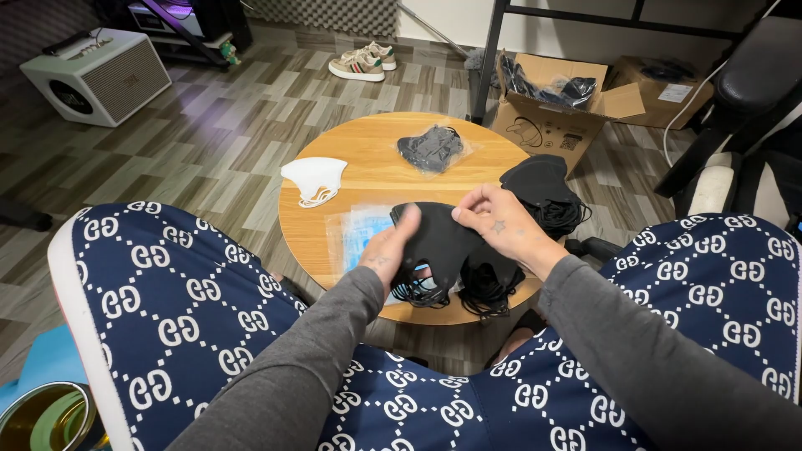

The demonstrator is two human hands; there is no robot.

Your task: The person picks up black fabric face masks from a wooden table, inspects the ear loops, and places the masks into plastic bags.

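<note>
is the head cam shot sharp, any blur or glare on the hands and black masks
Head view: mostly sharp; left hand slightly motion-blurred at the fingertips, right hand crisp; black masks lose detail in their darkness; soft sheen on the round wooden table; wide-angle bending at the edges.

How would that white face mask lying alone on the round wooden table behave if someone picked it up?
The white face mask looks thin and cloth-like, so it is probably very light. Its ear loops lie loosely, so it would likely flop. Lying flat on the round wooden table, it should slide rather than roll.
</note>
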